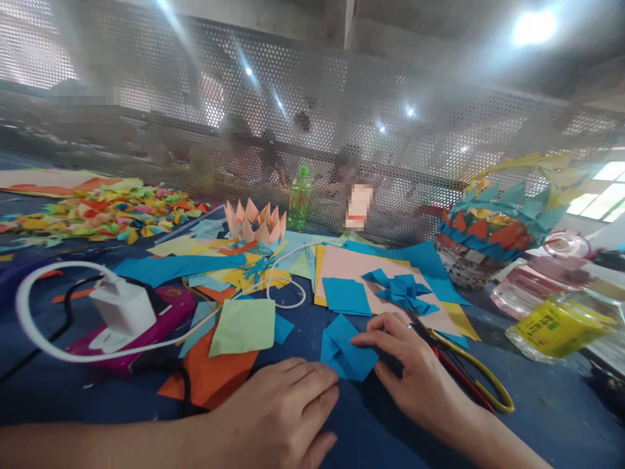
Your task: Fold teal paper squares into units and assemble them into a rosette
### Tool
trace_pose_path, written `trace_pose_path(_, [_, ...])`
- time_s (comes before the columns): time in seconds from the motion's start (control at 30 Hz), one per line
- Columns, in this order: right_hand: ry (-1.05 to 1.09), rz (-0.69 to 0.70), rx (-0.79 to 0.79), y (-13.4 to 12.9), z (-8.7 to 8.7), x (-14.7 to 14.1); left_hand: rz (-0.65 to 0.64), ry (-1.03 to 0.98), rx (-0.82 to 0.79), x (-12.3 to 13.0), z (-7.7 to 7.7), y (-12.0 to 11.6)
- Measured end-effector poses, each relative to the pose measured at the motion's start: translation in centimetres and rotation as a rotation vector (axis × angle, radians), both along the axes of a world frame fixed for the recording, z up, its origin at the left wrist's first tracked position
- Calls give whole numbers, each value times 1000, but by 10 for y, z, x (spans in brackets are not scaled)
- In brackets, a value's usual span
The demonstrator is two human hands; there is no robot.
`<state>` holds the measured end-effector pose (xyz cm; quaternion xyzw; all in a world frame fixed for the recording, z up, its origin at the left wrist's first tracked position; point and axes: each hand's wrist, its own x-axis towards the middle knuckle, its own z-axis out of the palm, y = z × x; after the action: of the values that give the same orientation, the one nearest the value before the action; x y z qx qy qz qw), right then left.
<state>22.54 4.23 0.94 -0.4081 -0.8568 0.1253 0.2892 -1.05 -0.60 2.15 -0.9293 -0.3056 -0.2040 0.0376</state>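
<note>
A partly folded square of blue paper [342,355] lies on the dark blue table in front of me. My right hand [407,365] has its thumb and index finger at the paper's right side, pinching the edge. At the left lower edge, my left hand [288,407] rests with its fingers stretched out, their tips touching or nearly touching the paper; its thumb is apart. Just beyond are a stack of blue paper squares [347,296] and several folded blue pieces [407,292] on pale pink sheets [336,260]. Scissors with a yellow handle [505,396] lie beside my right wrist.
To the left, a white charger [124,303] sits in a magenta power strip [178,303], with looping cables. Farther back stand a peach paper crown [256,225] and green bottle [299,202]. A paper-decorated basket [463,260] and clear bottles [561,326] are at right.
</note>
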Motion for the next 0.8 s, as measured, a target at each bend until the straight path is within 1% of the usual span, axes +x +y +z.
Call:
trace_pose_path(0.1, [-16,-17,5,4,-3,3,13,-14,23,-1,-2,-1])
trace_pose_path(0.2, [-20,0,20,4,-2,3,17,-26,38,-1,-5,-2])
trace_pose_path(0.3, [-41,46,34,1,3,2,14,-30,38,-1,-5,-2])
trace_pose_path(0.47, [-111,160,5,-8,12,-2,12,34,-46,-1,-1,1])
trace_pose_path(0.63, [-101,230,-56,-14,18,-4,1,1,-86,-1,-1,4])
trace_pose_path(0.8, [-125,237,-193,-15,24,-2,-27,-8,-130,0,-3,7])
